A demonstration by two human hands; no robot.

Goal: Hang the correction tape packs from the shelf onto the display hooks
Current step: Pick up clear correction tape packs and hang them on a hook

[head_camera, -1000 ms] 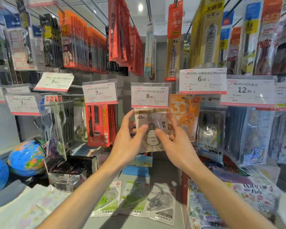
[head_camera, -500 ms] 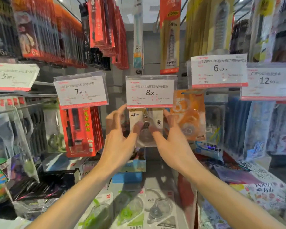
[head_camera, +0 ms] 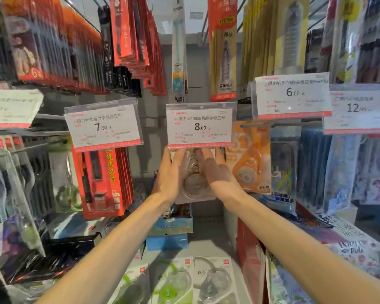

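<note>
A clear correction tape pack is held up just under the 8.00 price tag, its top hidden behind the tag. My left hand grips its left edge and my right hand holds its right side, fingers reaching up behind the tag. The hook itself is hidden by the tag. On the shelf below lie more packs: two green ones and a clear one.
An orange correction tape pack hangs right of my hands, red packs hang to the left under the 7.90 tag. Blue boxes stand on the shelf below. Dense rows of hanging stationery fill the space above and both sides.
Both hands have lifted the pack higher, so its top now sits behind the 8.00 tag. The view has moved closer to the display.
</note>
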